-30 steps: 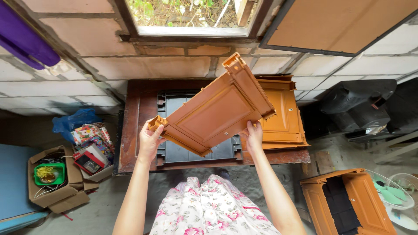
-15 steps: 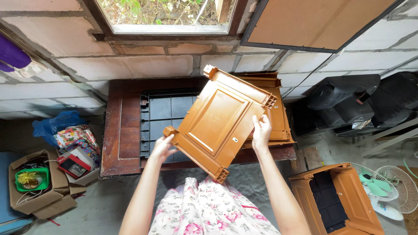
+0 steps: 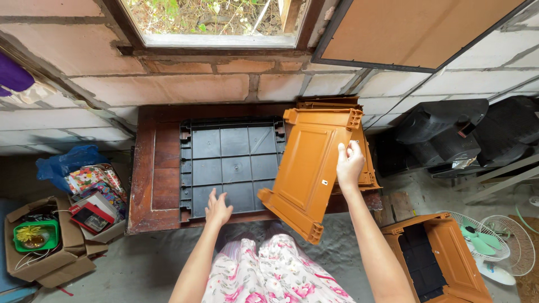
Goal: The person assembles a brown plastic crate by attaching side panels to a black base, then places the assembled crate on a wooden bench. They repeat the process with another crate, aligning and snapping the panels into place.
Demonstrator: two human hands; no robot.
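the right hand (image 3: 349, 164) grips the right edge of an orange plastic panel (image 3: 310, 168), holding it tilted above the right side of the dark wooden desk (image 3: 152, 168). the left hand (image 3: 217, 209) is open, fingers spread, hovering at the near edge of a dark grey ribbed panel (image 3: 231, 164) lying flat on the desk. more orange panels (image 3: 368, 168) are stacked behind the held one. this looks like a fitting step: the orange panel seems ready to meet the grey one, which calls for lining up its notched end with the grey edge slots while the free hand steadies the base.
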